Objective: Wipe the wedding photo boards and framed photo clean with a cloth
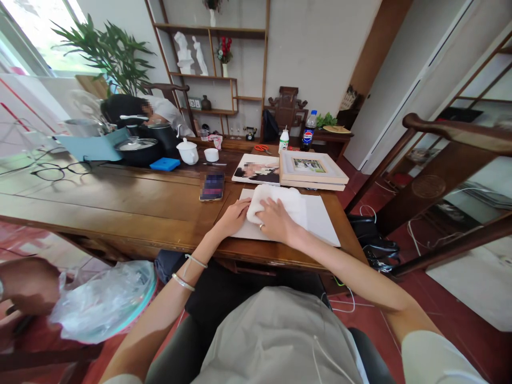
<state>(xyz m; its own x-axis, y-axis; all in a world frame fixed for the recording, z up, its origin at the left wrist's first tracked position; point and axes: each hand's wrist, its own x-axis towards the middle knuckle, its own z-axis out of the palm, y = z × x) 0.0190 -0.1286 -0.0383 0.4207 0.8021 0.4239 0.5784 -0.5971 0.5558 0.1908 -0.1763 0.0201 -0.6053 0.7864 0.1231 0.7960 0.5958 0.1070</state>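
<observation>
Grey top (276,341) closest; R hand (276,220) atop white cloth (293,198), fingers spread, loose; L hand (236,215) on board (325,220) nr cloth's edge, fingers extended, ungripped.

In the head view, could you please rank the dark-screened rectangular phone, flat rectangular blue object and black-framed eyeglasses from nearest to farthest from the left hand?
1. Dark-screened rectangular phone: beyond the left hand, leftward.
2. Flat rectangular blue object: farther left, behind the phone.
3. Black-framed eyeglasses: farthest left.

Cola bottle (308,133): "PEPSI". Block calendar (194,103): left digit "3", right digit unclear. White bottle (284,142): print too small.
</observation>
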